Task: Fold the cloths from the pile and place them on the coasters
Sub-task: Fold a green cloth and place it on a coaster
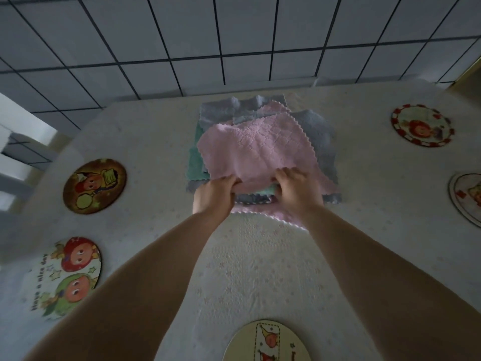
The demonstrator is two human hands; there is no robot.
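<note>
Bare table (pixel 260 269) lies open through the centre and lower middle of the frame. The cloth pile (pixel 320 131) fills upper centre; coasters (pixel 94 186) line both side edges.

Five round coasters (pixel 94 186) can be counted on the bench (pixel 260 269), plus one pile of cloths (pixel 260 149); exact cloth count can't be told.

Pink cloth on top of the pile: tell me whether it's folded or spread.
Spread: the pink cloth lies open across the pile, single layer, near edge pinched by both hands.
</note>
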